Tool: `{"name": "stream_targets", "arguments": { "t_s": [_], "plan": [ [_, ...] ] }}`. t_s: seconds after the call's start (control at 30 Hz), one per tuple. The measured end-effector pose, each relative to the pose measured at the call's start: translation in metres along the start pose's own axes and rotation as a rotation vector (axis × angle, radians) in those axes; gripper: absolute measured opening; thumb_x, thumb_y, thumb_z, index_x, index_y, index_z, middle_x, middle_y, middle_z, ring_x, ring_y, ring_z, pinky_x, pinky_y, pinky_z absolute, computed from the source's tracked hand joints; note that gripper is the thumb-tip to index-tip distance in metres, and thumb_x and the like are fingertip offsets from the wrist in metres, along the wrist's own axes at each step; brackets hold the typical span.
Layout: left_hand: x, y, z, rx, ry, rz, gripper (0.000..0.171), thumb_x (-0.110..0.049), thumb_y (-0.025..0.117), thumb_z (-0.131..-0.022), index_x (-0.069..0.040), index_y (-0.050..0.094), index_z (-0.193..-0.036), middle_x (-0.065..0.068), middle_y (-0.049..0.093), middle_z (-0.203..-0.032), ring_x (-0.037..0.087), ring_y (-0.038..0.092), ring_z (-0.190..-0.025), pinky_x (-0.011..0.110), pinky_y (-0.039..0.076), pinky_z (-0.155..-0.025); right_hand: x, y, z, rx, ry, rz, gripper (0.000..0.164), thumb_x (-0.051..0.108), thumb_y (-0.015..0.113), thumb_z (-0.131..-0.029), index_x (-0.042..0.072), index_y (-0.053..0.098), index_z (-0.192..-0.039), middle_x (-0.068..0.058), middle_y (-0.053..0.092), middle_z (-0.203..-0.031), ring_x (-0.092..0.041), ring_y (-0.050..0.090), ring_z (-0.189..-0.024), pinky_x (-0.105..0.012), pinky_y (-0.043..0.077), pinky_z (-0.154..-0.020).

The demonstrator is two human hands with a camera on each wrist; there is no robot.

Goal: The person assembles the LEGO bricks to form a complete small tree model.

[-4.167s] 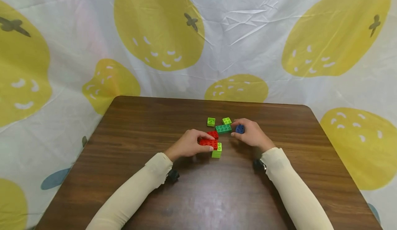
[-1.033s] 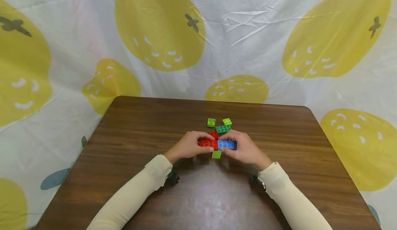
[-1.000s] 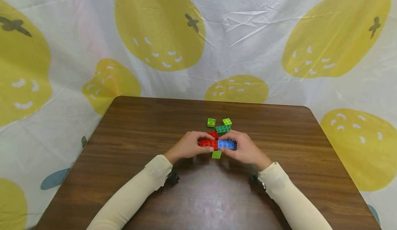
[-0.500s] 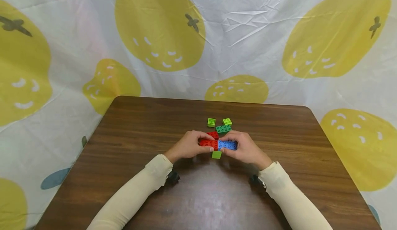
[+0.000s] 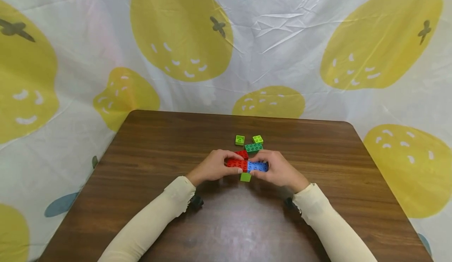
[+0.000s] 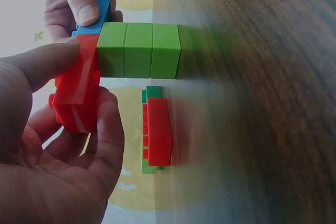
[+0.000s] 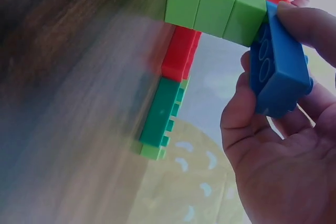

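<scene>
A tower of several lime-green bricks [image 6: 139, 51] stands upright on the table. Across its top, a red toy brick [image 6: 79, 85] and a blue toy brick [image 7: 283, 56] meet end to end, each overhanging to its own side. My left hand [image 5: 210, 165] pinches the red brick between thumb and fingers. On the other side, my right hand [image 5: 279, 169] grips the blue brick the same way, thumb in front and fingers behind. In the right wrist view the hollow underside of the blue brick shows. Whether it is pressed fully down on the tower, I cannot tell.
Just behind the tower lies a second red brick [image 5: 242, 153], partly hidden by my left fingers. Past it are a dark green brick [image 5: 253, 147], an overturned lime brick [image 5: 240, 140] and a lime brick with studs up [image 5: 258, 139]. A patterned curtain [image 5: 197, 93] hangs behind the table.
About four seconds ago my right hand was at the blue brick at the back right; it has since brought it beside the red brick on the tower. Over the last second, both hands hold almost still.
</scene>
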State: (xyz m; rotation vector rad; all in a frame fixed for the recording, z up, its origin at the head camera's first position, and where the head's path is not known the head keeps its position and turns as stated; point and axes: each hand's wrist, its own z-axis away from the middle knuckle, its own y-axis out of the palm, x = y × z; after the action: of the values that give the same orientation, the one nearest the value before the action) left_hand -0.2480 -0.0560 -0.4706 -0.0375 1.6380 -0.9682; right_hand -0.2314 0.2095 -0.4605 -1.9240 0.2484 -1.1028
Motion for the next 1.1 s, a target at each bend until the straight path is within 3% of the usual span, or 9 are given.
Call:
{"name": "stream_targets", "arguments": {
  "t_s": [0.23,0.47,0.8,1.1],
  "plan": [
    [0.003,-0.006,-0.002,0.014,0.025,0.008,0.038,-0.039,0.077,-0.098,-0.018,0.076,-0.129,0.001,0.075,-0.119,0.016,0.063,-0.092,0.029,0.056,-0.078,0.001,0.002,-0.001,0.01,-0.004,0.014,0.027,0.018,0.087,-0.088,0.01,0.077,-0.113,0.0,0.075,-0.102,-0.01,0.063,-0.085,-0.026,0.057,-0.074],
    [0.01,-0.019,-0.01,-0.078,0.003,0.032,0.034,-0.037,0.068,-0.104,-0.013,0.077,-0.126,0.0,0.077,-0.117,0.016,0.07,-0.104,0.037,0.059,-0.093,0.003,0.003,-0.001,0.005,0.028,0.023,0.029,0.02,0.089,-0.086,0.012,0.077,-0.111,0.0,0.075,-0.101,-0.01,0.062,-0.084,-0.027,0.055,-0.074],
    [0.03,-0.023,-0.028,-0.137,-0.016,0.035,0.028,-0.031,0.076,-0.099,-0.016,0.077,-0.122,-0.003,0.076,-0.114,0.015,0.07,-0.103,0.038,0.06,-0.093,0.001,0.002,-0.001,-0.001,0.042,0.028,0.03,0.022,0.09,-0.085,0.012,0.078,-0.111,0.001,0.075,-0.1,-0.009,0.061,-0.082,-0.026,0.055,-0.072],
    [0.036,-0.015,-0.046,-0.13,-0.04,0.023,0.036,-0.032,0.083,-0.094,-0.012,0.076,-0.123,0.001,0.077,-0.114,0.016,0.07,-0.102,0.037,0.059,-0.093,-0.001,0.002,0.002,-0.007,0.058,0.023,0.03,0.022,0.09,-0.086,0.015,0.077,-0.113,0.004,0.076,-0.102,-0.01,0.064,-0.085,-0.028,0.056,-0.076]
  ]
}}
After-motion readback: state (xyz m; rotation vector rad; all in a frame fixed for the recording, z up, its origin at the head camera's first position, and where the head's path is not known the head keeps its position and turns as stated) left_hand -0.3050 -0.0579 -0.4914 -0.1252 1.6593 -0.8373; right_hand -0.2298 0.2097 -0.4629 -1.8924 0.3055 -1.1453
